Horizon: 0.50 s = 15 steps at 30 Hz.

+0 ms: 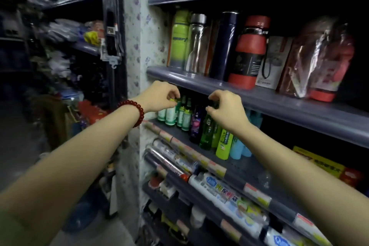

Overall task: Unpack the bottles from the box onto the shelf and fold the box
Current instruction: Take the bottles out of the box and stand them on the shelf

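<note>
1. Head view: left hand (159,96) pinches a green bottle (171,113) cap at 9 o'clock of the row on the shelf (235,168); right hand (225,108) fingers curled over dark bottle (207,132) top, grip unclear.
2. Step: placing bottles. Next: release w/o tipping neighbours. Box not in view.

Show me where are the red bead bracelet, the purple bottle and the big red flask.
red bead bracelet (134,110): head view, beads on the left wrist.
purple bottle (196,126): head view, label on its body.
big red flask (250,50): head view, middle of its body.
</note>
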Tool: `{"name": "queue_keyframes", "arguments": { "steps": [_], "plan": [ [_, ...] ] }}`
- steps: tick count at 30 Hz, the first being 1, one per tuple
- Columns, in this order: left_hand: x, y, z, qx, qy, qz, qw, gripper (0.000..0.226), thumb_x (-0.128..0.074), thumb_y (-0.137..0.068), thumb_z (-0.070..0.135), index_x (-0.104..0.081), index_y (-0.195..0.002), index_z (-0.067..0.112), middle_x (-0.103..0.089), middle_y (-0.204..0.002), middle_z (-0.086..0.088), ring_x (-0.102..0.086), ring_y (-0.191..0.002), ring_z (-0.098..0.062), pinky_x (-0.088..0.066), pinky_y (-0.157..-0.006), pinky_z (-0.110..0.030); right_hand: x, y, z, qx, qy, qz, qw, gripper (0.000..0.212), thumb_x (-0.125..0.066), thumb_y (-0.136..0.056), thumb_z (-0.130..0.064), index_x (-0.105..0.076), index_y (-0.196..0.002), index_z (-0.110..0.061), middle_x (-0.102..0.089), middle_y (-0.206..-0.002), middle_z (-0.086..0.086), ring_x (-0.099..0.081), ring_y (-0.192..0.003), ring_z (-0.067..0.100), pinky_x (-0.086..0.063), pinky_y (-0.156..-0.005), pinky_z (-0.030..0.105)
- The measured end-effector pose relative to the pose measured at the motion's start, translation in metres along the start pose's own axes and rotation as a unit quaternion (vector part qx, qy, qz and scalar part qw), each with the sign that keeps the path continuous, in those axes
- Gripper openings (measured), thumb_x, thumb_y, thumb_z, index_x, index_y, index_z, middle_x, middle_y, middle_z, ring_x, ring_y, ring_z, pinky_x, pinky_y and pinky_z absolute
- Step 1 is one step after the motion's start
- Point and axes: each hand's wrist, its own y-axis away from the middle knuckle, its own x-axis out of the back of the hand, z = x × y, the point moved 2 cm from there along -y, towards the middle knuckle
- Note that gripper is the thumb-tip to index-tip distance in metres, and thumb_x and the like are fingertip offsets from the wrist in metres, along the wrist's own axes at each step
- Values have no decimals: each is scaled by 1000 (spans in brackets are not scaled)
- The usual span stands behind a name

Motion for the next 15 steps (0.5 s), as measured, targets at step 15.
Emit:
{"name": "queue_keyframes", "arguments": {
  "steps": [15],
  "plan": [
    [-29, 258, -156, 256, -95, -155, 949, 7, -63, -81, 18, -65, -88, 16, -65, -87, -4, -62, -82, -22, -45, -69, -28, -210, 88, -145, 71, -107, -293, 948, 31, -64, -82, -19, -65, -107, -3, -68, -105, 16, -63, -97, 31, -53, -81, 40]
  ]
}}
